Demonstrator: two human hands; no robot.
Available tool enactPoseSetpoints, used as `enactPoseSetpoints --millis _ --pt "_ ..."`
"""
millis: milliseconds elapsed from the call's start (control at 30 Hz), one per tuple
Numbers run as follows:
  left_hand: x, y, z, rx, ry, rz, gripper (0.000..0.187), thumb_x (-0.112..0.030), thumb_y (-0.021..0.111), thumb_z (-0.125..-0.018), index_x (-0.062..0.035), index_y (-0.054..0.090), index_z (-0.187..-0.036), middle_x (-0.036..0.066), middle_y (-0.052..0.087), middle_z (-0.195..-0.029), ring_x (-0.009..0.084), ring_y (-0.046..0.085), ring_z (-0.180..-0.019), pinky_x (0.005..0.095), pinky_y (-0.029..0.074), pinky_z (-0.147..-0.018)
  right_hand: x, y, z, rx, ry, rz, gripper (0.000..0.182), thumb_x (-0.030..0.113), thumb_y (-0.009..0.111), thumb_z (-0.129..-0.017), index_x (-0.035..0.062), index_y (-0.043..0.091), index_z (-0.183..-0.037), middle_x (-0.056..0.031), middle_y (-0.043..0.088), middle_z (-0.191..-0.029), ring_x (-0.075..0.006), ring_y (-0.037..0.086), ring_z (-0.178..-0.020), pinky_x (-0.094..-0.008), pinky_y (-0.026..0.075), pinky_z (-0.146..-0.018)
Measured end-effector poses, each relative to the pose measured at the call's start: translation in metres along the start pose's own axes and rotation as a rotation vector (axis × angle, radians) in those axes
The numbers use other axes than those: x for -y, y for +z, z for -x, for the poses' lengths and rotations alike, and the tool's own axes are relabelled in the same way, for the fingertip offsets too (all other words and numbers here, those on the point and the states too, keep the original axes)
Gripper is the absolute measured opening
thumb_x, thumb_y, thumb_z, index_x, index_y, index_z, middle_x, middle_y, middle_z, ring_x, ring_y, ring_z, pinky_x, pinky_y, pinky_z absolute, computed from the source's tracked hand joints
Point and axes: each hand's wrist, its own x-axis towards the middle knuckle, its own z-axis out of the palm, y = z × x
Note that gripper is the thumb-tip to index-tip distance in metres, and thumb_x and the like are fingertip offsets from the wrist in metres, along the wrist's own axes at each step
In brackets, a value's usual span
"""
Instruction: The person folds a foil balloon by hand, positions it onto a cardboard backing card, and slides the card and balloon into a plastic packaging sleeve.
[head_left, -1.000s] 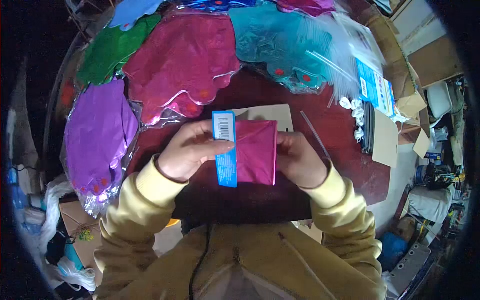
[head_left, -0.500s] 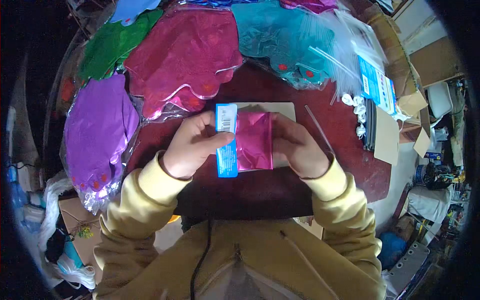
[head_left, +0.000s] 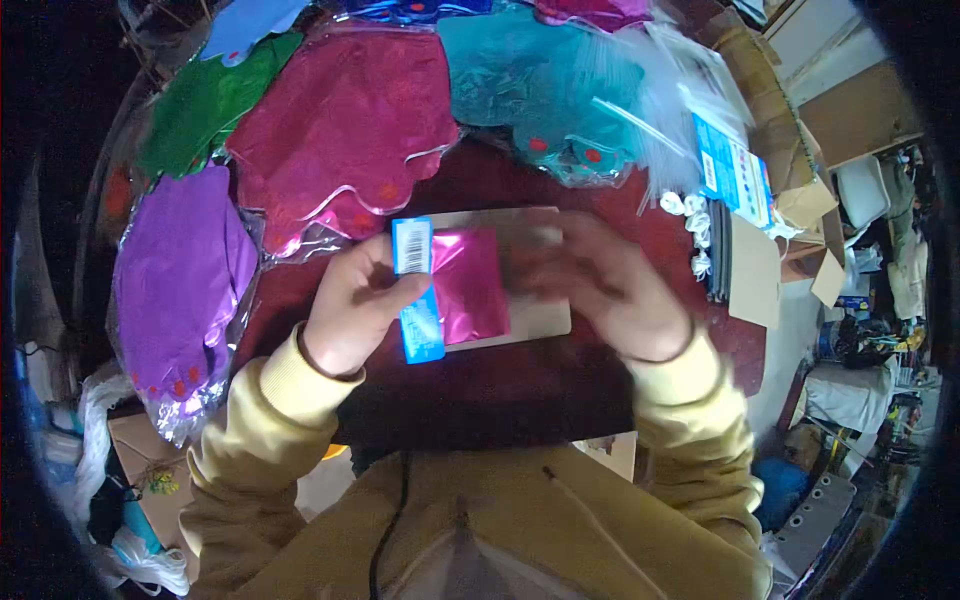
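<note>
One hand – the left hand point(head_left: 350, 300) – pinches the blue card point(head_left: 422, 325) and folded pink foil point(head_left: 472, 285) over the beige board point(head_left: 548, 320). Blur hides whether the right hand point(head_left: 625, 285), just beside, grips anything. A loose pinch could let the foil slip or spread. Purple foil point(head_left: 180, 265), teal foil point(head_left: 535, 75) and straws point(head_left: 672, 150) crowd the table point(head_left: 500, 180).

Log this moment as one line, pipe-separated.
left hand: holding pink foil packet by blue label | right hand: blurred, grip unclear | beige cardboard: partly hidden by packet
</note>
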Motion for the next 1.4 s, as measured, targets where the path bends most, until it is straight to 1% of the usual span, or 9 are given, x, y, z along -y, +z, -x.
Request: enactPoseSetpoints --millis 367,500,667,733,867,1033,1100,1133,1400 --pt "-0.005 0.0 -0.001 0.028 -0.022 0.046 0.016 0.002 0.062 -0.083 -0.0023 0.059 -0.098 -0.002 0.061 -0.09 0.0051 0.054 -0.083 0.0227 0.044 -0.075 -0.055 -0.379 -0.161 -0.766 -0.142 1.141 0.022 0.024 0.066 -0.085 0.0026 0.065 -0.089 0.0008 0.064 -0.077 -0.0072 0.056 -0.07 -0.023 0.044 -0.062" --pt "-0.005 0.0 -0.003 0.016 -0.009 0.016 0.017 0.001 0.063 -0.083 -0.0023 0.059 -0.099 -0.002 0.06 -0.09 0.0047 0.054 -0.083 0.0225 0.044 -0.076 -0.09 -0.418 -0.179 -0.674 0.009 1.131 0.022 0.026 0.066 -0.084 0.0033 0.065 -0.087 -0.0017 0.064 -0.073 -0.0106 0.058 -0.066 -0.0272 0.047 -0.062" --pt "-0.007 -0.001 -0.002 0.012 -0.071 0.053 0.018 0.001 0.063 -0.083 -0.0023 0.059 -0.1 -0.002 0.06 -0.09 0.0046 0.054 -0.083 0.0223 0.044 -0.076 -0.054 -0.372 -0.159 -0.642 -0.021 1.073 0.024 0.027 0.066 -0.083 0.003 0.065 -0.088 -0.0052 0.064 -0.073 -0.0126 0.059 -0.066 -0.0287 0.048 -0.063" --pt "-0.006 -0.002 -0.002 0.023 -0.08 0.065 0.019 0.0 0.064 -0.083 -0.0025 0.059 -0.101 -0.002 0.06 -0.09 0.0046 0.054 -0.083 0.0221 0.044 -0.076 -0.026 -0.346 -0.146 -0.932 -0.15 1.47 0.027 0.028 0.066 -0.083 0.0025 0.065 -0.091 -0.0079 0.064 -0.073 -0.0124 0.06 -0.067 -0.0283 0.049 -0.065" --pt "-0.013 -0.005 0.001 -0.025 -0.012 0.038 0.02 0.001 0.063 -0.083 -0.0027 0.059 -0.102 -0.001 0.061 -0.091 0.0049 0.054 -0.083 0.022 0.044 -0.076 0.046 -0.298 -0.121 -1.096 -0.561 1.279 0.023 0.022 0.067 -0.083 0.0028 0.064 -0.096 -0.0118 0.068 -0.088 -0.0239 0.066 -0.079 -0.0344 0.05 -0.072" --pt "-0.054 -0.032 0.015 -0.23 0.215 0.228 0.021 0.002 0.057 -0.083 -0.0005 0.058 -0.104 0.002 0.063 -0.092 0.0084 0.058 -0.081 0.0236 0.046 -0.074 0.092 -0.073 -0.028 -0.568 -0.747 1.213 0.013 0.005 0.059 -0.086 0.0018 0.062 -0.099 -0.0079 0.062 -0.086 -0.0162 0.057 -0.074 -0.027 0.046 -0.07" --pt "-0.058 -0.046 0.027 -0.331 0.302 0.29 0.022 0.002 0.056 -0.083 0.0001 0.058 -0.104 0.003 0.063 -0.092 0.0097 0.059 -0.081 0.0242 0.046 -0.073 0.054 -0.008 0.007 -0.415 -0.354 1.492 0.018 0.003 0.058 -0.077 0.0052 0.062 -0.095 -0.0109 0.052 -0.081 -0.0273 0.052 -0.07 -0.0349 0.045 -0.064" --pt "-0.059 -0.053 0.034 -0.363 0.297 0.292 0.022 0.002 0.056 -0.082 0.0001 0.058 -0.104 0.004 0.063 -0.092 0.0101 0.059 -0.081 0.0244 0.046 -0.074 0.041 0.006 0.011 -0.091 -0.644 1.481 0.018 0.007 0.059 -0.074 0.0068 0.06 -0.093 -0.0129 0.053 -0.085 -0.0302 0.054 -0.072 -0.0368 0.047 -0.06" --pt "-0.053 -0.102 0.098 -0.435 0.206 0.208 0.024 0.001 0.058 -0.081 -0.0012 0.058 -0.105 0.003 0.063 -0.089 0.0093 0.058 -0.079 0.0236 0.044 -0.074 -0.002 0.049 0.024 0.172 -0.283 1.025 0.039 0.006 0.064 -0.075 0.01 0.057 -0.113 -0.0127 0.054 -0.091 -0.0307 0.058 -0.081 -0.0378 0.05 -0.064"
